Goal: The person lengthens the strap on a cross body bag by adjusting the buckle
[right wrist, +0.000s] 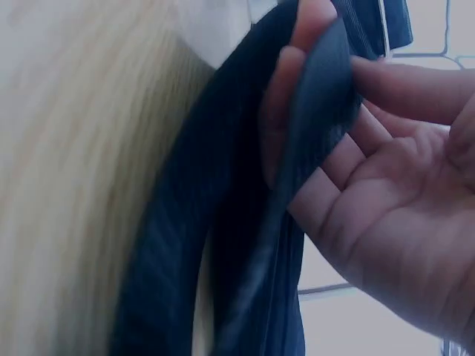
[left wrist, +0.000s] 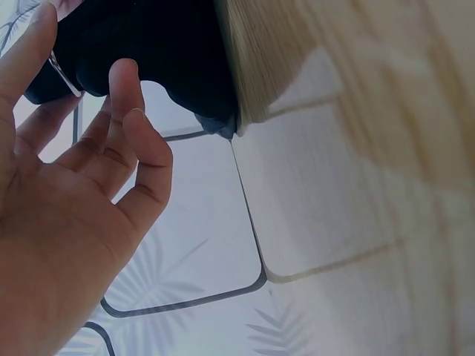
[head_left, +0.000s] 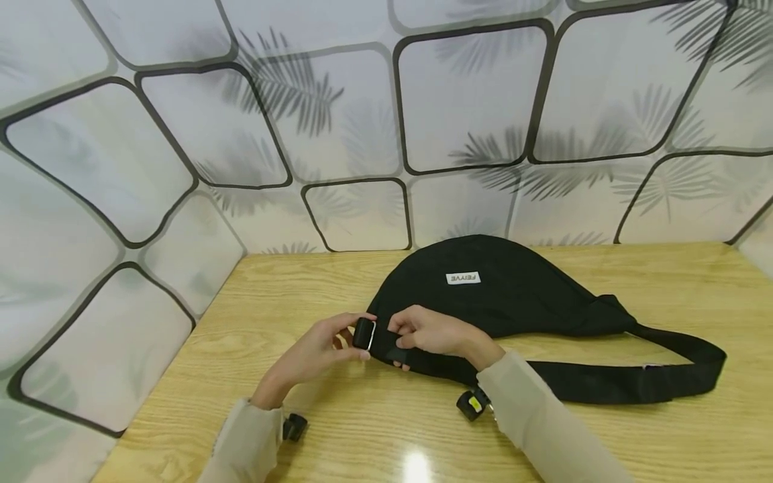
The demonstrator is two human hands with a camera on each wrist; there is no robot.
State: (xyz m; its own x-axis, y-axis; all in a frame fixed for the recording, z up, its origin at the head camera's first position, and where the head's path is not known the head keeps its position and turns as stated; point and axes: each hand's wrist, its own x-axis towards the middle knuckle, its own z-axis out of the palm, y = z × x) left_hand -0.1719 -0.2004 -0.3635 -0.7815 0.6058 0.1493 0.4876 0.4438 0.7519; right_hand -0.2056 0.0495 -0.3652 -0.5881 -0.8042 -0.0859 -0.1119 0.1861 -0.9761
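A black sling bag (head_left: 513,295) with a small white label (head_left: 463,278) lies flat on the table. At its left end my left hand (head_left: 314,352) holds a silver metal buckle (head_left: 372,335) with black webbing looped through it, thumb and fingertips at its two sides. The left wrist view shows the buckle's edge (left wrist: 65,73) between the fingers. Just right of it, my right hand (head_left: 437,330) pinches the black strap (right wrist: 319,104) between thumb and fingers. In the right wrist view the strap folds over the fingers, hiding parts of them.
The rest of the strap (head_left: 604,382) loops round to the right over the wooden table (head_left: 302,282). A patterned cloth wall (head_left: 344,147) stands behind and at the left. Small black devices sit at both wrists, the right one (head_left: 473,404) marked yellow.
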